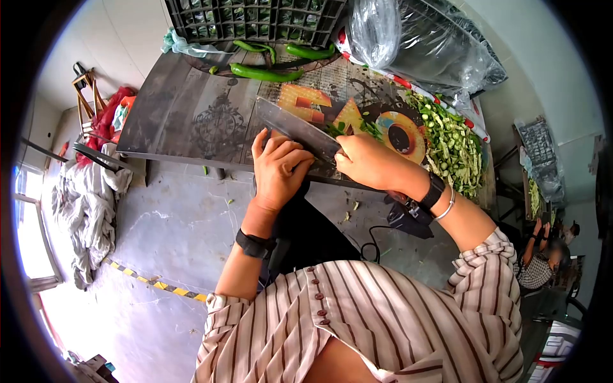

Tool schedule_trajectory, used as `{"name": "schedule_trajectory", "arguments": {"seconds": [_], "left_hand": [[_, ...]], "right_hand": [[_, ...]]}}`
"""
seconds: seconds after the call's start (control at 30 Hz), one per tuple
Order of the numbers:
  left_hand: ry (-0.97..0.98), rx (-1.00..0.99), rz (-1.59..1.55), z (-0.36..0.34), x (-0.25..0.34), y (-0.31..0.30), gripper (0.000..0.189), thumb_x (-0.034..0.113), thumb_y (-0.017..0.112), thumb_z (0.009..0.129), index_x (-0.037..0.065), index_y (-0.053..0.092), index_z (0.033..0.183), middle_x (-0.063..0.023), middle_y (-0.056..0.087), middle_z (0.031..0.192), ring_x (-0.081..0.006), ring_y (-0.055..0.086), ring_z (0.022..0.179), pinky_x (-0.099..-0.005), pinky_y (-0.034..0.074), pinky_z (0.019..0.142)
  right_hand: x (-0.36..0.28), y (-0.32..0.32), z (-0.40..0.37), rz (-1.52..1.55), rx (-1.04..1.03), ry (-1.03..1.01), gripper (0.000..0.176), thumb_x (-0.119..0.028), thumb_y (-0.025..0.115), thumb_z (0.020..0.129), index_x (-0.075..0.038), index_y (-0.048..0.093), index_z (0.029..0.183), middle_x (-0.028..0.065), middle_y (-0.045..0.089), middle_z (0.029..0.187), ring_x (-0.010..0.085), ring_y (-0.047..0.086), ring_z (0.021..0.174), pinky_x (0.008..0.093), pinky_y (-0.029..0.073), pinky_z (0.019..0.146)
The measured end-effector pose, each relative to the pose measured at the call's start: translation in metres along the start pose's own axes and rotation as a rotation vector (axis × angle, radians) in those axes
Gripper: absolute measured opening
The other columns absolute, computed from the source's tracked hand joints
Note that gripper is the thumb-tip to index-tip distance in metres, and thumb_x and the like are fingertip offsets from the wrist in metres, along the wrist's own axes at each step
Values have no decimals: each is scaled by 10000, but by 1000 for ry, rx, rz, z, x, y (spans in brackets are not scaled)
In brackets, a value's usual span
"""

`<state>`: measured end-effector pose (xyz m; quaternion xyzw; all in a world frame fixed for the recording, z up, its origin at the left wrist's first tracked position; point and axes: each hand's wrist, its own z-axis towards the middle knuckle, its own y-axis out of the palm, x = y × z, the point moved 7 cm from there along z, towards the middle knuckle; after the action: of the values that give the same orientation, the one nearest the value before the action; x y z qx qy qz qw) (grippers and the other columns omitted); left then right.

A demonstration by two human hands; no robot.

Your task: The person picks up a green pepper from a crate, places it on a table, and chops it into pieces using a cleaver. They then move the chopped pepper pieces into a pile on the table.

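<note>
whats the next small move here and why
Probably sweep the cleaver sideways so it pushes the cut bits beside its blade toward the chopped pile. The right hand is closed at its handle end, the left hand curls against the blade, and only short green bits show there; the whole peppers lie at the table's far edge.

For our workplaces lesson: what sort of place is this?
Probably a vegetable-prep workshop: a cleaver on a worktable, a heap of chopped greens, whole green peppers by a crate.
</note>
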<state>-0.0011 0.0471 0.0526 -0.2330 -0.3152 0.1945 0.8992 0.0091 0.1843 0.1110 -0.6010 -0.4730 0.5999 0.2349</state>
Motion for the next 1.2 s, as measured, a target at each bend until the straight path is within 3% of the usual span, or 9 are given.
{"name": "schedule_trajectory", "arguments": {"seconds": [0.2, 0.3, 0.53, 0.63, 0.8, 0.87, 1.2], "left_hand": [[-12, -8, -9, 1, 0, 0, 102, 159, 765, 683, 163, 701, 762, 42, 648, 823, -166, 587, 929, -433, 282, 1077], [-19, -12, -3, 0, -2, 1, 103, 153, 765, 686, 158, 701, 767, 36, 652, 829, -167, 590, 942, -441, 276, 1082], [3, 2, -34, -3, -2, -2, 97, 124, 742, 715, 145, 695, 796, 45, 641, 818, -153, 599, 919, -481, 256, 1092], [-25, -5, -72, -5, -3, -6, 145, 100, 735, 729, 141, 702, 863, 24, 658, 879, -174, 595, 967, -472, 250, 1103], [-47, -11, -146, -6, -5, -12, 178, 88, 740, 725, 120, 705, 897, -11, 651, 927, -203, 586, 995, -467, 272, 1095], [-76, 15, -116, -7, -9, -14, 181, 93, 747, 715, 114, 703, 889, -13, 632, 924, -208, 578, 1004, -467, 277, 1091], [-39, -11, -27, -7, -6, -6, 124, 113, 747, 705, 124, 700, 819, -3, 599, 862, -201, 564, 953, -449, 292, 1062]], "right_hand": [[1, 5, 11, -39, -64, -52, 238, -118, 524, 823, 116, 563, 800, 326, 590, 777, 481, 599, 800, 503, 482, 739], [-2, 12, 19, -9, 65, -109, 245, -152, 529, 840, 90, 543, 808, 313, 577, 749, 472, 596, 770, 491, 474, 687], [0, 15, 40, -36, 94, -112, 252, -156, 516, 852, 92, 535, 814, 310, 579, 763, 447, 607, 741, 479, 465, 653], [1, -1, 28, -6, 231, -133, 246, -161, 525, 858, 83, 521, 826, 290, 547, 707, 416, 564, 634, 440, 436, 594], [1, -3, 12, 57, 155, -72, 237, -160, 520, 863, 76, 530, 839, 287, 549, 702, 414, 573, 635, 436, 441, 591], [-5, -2, 5, -9, 121, -52, 290, -142, 510, 831, 131, 586, 892, 315, 591, 760, 459, 619, 758, 488, 499, 696], [-10, 9, 7, -26, 45, -78, 213, -109, 525, 824, 100, 554, 797, 319, 584, 758, 477, 596, 775, 500, 489, 690]]}}
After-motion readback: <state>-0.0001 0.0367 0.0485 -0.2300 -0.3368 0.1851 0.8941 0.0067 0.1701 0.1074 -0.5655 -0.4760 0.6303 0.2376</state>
